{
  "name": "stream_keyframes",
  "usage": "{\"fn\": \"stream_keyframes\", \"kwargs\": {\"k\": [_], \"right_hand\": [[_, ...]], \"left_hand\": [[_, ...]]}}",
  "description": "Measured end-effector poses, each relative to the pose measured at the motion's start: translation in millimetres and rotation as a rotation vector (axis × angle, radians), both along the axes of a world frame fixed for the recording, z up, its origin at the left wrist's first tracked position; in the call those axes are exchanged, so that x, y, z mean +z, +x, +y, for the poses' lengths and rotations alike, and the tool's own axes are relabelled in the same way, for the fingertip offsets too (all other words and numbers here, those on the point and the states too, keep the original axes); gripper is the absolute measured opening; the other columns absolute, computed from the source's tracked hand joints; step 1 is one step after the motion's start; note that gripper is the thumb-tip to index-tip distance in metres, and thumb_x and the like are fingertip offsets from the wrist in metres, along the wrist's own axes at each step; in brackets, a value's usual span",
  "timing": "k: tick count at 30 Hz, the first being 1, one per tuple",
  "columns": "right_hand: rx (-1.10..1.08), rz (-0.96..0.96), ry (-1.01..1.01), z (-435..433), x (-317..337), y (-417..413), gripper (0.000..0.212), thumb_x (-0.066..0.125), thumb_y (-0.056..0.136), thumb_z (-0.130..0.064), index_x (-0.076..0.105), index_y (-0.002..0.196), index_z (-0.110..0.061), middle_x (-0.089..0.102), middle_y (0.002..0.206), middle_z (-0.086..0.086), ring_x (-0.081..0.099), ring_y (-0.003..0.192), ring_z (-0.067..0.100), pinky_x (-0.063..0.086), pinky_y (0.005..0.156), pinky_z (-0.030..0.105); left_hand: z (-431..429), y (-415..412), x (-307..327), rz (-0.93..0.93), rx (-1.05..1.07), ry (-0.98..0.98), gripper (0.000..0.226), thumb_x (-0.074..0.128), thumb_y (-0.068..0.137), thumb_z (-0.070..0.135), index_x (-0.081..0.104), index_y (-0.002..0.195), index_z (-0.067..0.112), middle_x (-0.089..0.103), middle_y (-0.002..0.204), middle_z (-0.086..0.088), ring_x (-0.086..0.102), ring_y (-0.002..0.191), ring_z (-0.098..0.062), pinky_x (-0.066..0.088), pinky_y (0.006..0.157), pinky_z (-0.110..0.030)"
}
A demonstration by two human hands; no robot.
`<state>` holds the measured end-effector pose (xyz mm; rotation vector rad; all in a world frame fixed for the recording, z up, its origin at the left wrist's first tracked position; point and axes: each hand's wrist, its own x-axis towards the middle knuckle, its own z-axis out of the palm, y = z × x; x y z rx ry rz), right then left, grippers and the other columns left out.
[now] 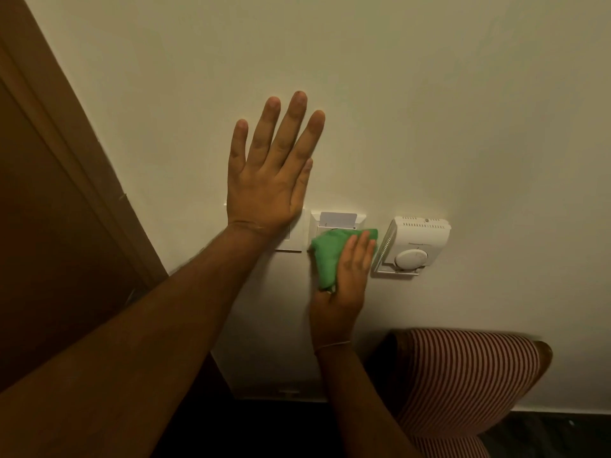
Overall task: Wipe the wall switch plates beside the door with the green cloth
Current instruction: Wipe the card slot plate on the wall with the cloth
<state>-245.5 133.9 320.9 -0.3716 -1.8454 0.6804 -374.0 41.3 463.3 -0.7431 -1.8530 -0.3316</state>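
Green cloth (330, 256) bunched against the lower half of the middle plate (317, 223), pinned there under the right hand (347, 279), fingers closed over the fabric and pressing it flat to the wall (429, 110). Key card (339, 216) standing upright in the slot at the top edge of that plate, just above the cloth. Left hand (267, 180) spread open, gripping nothing, palm on the wall with its heel over the top of the left plate (291, 242), only that plate's lower right corner showing. Thermostat (413, 246) just beside the cloth on the right, tilted off the wall along one edge or so drawn by the wide lens; cannot tell which. Door frame (66, 160) to the far left, striped chair (463, 375) below the thermostat. Likely trouble from here: an upward stroke catching the card and lifting it out of its slot; a rightward stroke snagging the thermostat's corner or nudging its dial; pressure from the left heel tripping a switch underneath; the left plate staying unwiped while covered; loose folds of cloth dragging rather than wiping.
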Motion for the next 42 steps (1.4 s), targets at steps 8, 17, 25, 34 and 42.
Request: {"fn": "stream_keyframes", "kwargs": {"k": [8, 17, 25, 34, 42], "right_hand": [[0.151, -0.108, 0.33, -16, -2, -4, 0.082, 0.059, 0.083, 0.012, 0.037, 0.16, -0.008, 0.03, 0.169, 0.009, 0.016, 0.165, 0.021, 0.013, 0.136, 0.041], [0.004, 0.041, -0.03, -17, 4, -9, 0.096, 0.064, 0.081, 0.025, 0.028, 0.163, -0.009, 0.017, 0.176, -0.001, 0.019, 0.165, 0.033, 0.028, 0.129, 0.063], [0.043, -0.114, 0.2, -27, -2, -3, 0.094, 0.057, 0.078, 0.014, 0.028, 0.163, -0.01, 0.031, 0.17, 0.012, 0.013, 0.166, 0.022, 0.011, 0.136, 0.041], [-0.02, 0.044, -0.129, -31, 9, -9, 0.087, 0.048, 0.086, 0.019, 0.027, 0.164, -0.012, 0.02, 0.176, -0.001, 0.017, 0.166, 0.03, 0.024, 0.131, 0.06], [0.015, -0.019, 0.102, -20, 4, -7, 0.089, 0.066, 0.085, 0.02, 0.032, 0.162, -0.01, 0.028, 0.171, 0.009, 0.018, 0.165, 0.03, 0.02, 0.134, 0.053]], "left_hand": [[0, -2, -3, -0.015, -0.019, 0.011, 0.068, 0.03, 0.123, 0.036, -0.006, 0.181, 0.031, -0.022, 0.184, 0.007, -0.021, 0.171, -0.018, -0.015, 0.138, -0.046], [0, 0, -1, -0.009, -0.007, 0.003, 0.067, 0.028, 0.124, 0.036, -0.009, 0.179, 0.032, -0.026, 0.182, 0.008, -0.025, 0.17, -0.016, -0.017, 0.138, -0.045], [0, -1, -2, -0.02, -0.009, 0.012, 0.067, 0.029, 0.123, 0.037, -0.005, 0.181, 0.031, -0.022, 0.184, 0.007, -0.022, 0.171, -0.018, -0.015, 0.138, -0.046], [0, 2, -1, -0.026, -0.002, 0.01, 0.068, 0.03, 0.124, 0.036, -0.01, 0.179, 0.032, -0.029, 0.181, 0.009, -0.027, 0.169, -0.016, -0.016, 0.138, -0.046], [1, 0, -2, -0.017, -0.024, 0.028, 0.067, 0.03, 0.124, 0.035, -0.007, 0.18, 0.032, -0.024, 0.183, 0.008, -0.022, 0.17, -0.017, -0.012, 0.138, -0.047]]}}
